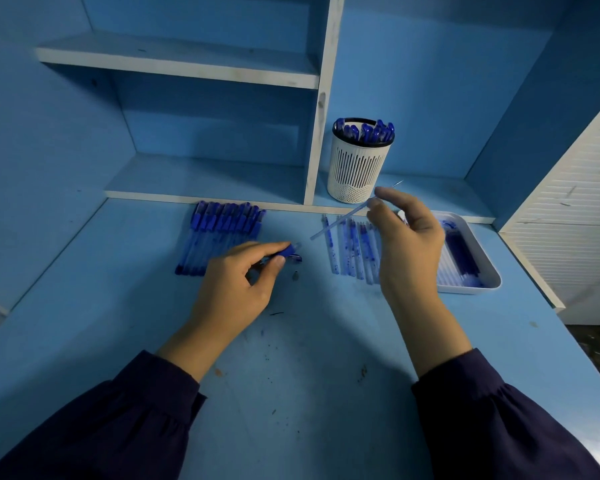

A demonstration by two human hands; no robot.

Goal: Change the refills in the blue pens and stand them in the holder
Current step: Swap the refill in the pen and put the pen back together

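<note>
My left hand (232, 289) grips a blue pen (286, 252) low over the desk, its open end pointing right. My right hand (406, 233) pinches a thin clear refill (336, 223) between thumb and forefinger, held slanting above the desk, its metal tip up near the holder. A row of several blue capped pens (219, 237) lies to the left by the shelf edge. Several ink-stained refills (350, 251) lie in a row under my right hand. The white slotted holder (355, 168) stands on the low shelf with several blue pens upright in it.
A white tray (478, 265) with more refills sits at the right, partly hidden by my right hand. White shelf boards and a vertical divider (321, 98) rise behind the blue desk (291, 358). A white slatted panel (568, 209) stands at the right edge. A small dark piece (295, 276) lies near the pen.
</note>
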